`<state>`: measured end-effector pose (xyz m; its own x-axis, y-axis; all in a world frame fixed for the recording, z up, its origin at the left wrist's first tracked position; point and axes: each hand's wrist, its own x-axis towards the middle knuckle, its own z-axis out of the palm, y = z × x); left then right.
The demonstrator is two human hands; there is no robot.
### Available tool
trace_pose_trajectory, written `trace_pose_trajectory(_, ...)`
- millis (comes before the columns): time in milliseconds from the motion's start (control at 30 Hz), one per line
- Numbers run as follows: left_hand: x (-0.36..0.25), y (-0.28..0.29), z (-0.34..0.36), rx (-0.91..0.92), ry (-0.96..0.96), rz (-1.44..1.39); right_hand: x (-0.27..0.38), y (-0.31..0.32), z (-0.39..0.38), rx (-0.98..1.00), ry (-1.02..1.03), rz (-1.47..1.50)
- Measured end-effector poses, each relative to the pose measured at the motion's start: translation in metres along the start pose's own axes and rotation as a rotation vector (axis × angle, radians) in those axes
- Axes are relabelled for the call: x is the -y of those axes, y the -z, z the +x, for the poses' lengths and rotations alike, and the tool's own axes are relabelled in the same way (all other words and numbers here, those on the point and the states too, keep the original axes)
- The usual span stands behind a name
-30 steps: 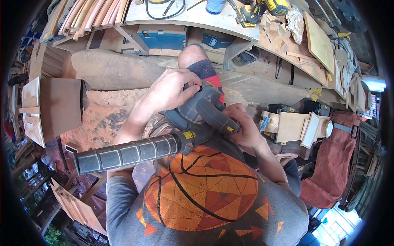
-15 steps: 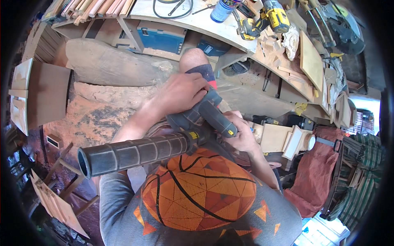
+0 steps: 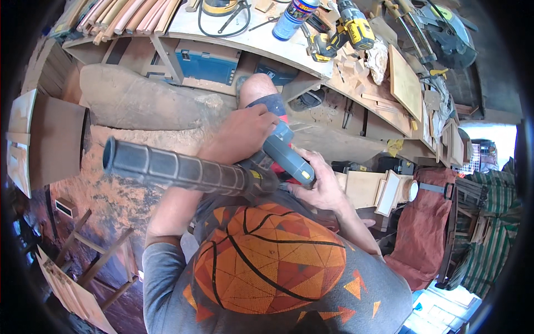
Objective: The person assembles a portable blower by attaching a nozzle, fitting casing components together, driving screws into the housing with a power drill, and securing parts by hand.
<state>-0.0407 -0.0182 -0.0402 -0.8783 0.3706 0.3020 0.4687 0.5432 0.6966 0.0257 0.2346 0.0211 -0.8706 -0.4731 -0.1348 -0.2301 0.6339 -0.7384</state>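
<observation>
A dark grey power tool (image 3: 286, 156) with a rounded handle and a wide, ribbed black tube (image 3: 172, 167) sits over my lap, the tube's open end pointing left. My left hand (image 3: 242, 131) has its fingers curled onto the tool's upper part, partly hiding it. My right hand (image 3: 322, 183) holds the tool near the handle's lower end, its thumb and fingers against the body. My bare knee (image 3: 256, 89) shows just beyond the tool. The tool's underside is hidden behind the tube and my hands.
Ahead, a workbench (image 3: 194, 22) bears wood strips (image 3: 122, 16), a blue can (image 3: 289, 22), drills (image 3: 356, 30) and offcuts. Blue cases (image 3: 206, 67) sit beneath. Boards (image 3: 61, 145) stand left, a wooden frame (image 3: 92, 256) lower left; a red cloth (image 3: 417, 222) hangs right.
The tool has turned, its ribbed tube swinging upward across my left forearm. My left hand still grips its top, my right hand its side. The surroundings have shifted in view as my head moved.
</observation>
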Motion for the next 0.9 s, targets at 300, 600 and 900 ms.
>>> trace_pose_trajectory(300, -0.008, 0.017, -0.004, -0.071, 0.111, -0.112, -0.019, -0.013, -0.001, -0.034, 0.080, 0.117)
trace_pose_trajectory(600, -0.002, 0.048, 0.007, 0.140, -0.011, 0.112, -0.028, -0.029, 0.004, -0.027, 0.173, 0.229)
trace_pose_trajectory(900, -0.008, 0.059, 0.011, 0.217, -0.097, 0.170, -0.033, -0.033, 0.008, -0.023, 0.192, 0.259)
